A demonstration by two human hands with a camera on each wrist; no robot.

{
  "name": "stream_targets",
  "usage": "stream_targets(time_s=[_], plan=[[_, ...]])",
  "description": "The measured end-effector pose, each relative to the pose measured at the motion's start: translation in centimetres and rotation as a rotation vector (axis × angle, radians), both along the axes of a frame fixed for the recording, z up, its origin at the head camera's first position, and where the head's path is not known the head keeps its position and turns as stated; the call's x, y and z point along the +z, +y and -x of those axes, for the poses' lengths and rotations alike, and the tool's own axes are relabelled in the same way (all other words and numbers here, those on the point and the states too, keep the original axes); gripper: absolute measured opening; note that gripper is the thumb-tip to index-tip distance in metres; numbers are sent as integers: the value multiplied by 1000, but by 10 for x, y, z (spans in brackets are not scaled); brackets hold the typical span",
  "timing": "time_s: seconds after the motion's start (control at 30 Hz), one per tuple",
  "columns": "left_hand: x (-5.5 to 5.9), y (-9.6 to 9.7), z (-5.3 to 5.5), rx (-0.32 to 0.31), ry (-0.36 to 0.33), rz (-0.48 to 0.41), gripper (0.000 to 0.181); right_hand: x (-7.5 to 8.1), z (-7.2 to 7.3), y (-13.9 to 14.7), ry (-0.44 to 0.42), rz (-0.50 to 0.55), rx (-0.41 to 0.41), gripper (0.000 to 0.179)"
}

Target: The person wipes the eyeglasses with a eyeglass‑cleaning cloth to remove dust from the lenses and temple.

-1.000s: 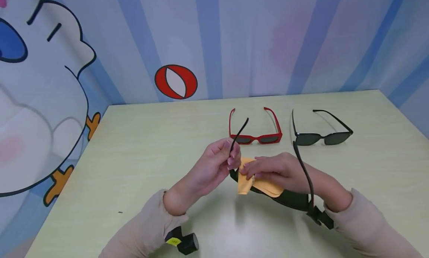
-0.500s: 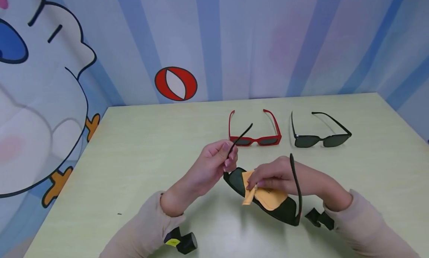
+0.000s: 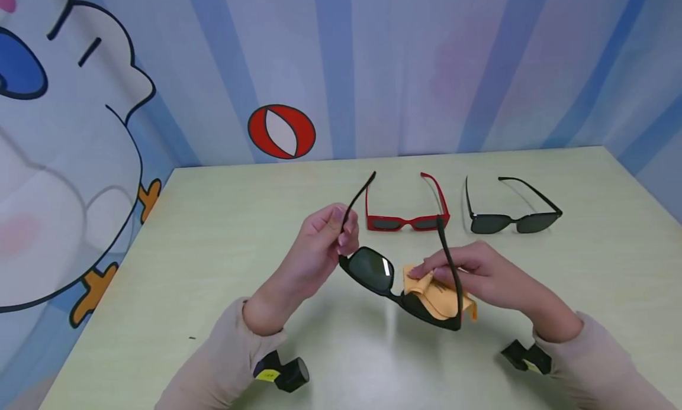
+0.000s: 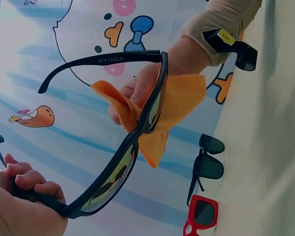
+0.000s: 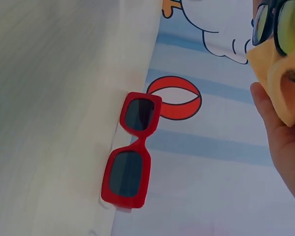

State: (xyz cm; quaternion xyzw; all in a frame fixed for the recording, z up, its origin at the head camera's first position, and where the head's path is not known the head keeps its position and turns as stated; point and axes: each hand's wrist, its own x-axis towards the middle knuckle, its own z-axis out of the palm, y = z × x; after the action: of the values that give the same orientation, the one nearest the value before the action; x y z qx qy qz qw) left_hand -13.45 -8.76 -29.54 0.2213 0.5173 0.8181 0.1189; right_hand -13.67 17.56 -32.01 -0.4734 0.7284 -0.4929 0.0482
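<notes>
Hands (image 3: 319, 238) w/ blk sunglasses (image 3: 379, 277), orange cloth (image 3: 439, 297)

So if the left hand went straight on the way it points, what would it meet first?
Probably the red sunglasses: in the head view, their near side lies ahead of the left hand. Depth is unclear, so it might pass above them.

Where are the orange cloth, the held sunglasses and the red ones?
Orange cloth (image 3: 439, 299), head view: its draped middle.
Held sunglasses (image 3: 370, 269), head view: the uncovered lens.
Red sunglasses (image 5: 139, 143), right wrist view: the bridge.
</notes>
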Motion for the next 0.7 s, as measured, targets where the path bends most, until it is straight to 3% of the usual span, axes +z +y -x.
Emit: stream_targets(time_s=[0.1,0.37,0.6,0.7], plan=[[2,-1,0,23,-25,-16,23,0,-1,3,48,8,27,35],[7,-2,1,85,-99,-57,34,5,-1,7,274,42,201,34],[8,1,-1,113,-134,-87,35,7,-3,4,292,-9,261,63],[9,4,-2,133,-138,-97,35,9,-3,2,270,-25,257,63]])
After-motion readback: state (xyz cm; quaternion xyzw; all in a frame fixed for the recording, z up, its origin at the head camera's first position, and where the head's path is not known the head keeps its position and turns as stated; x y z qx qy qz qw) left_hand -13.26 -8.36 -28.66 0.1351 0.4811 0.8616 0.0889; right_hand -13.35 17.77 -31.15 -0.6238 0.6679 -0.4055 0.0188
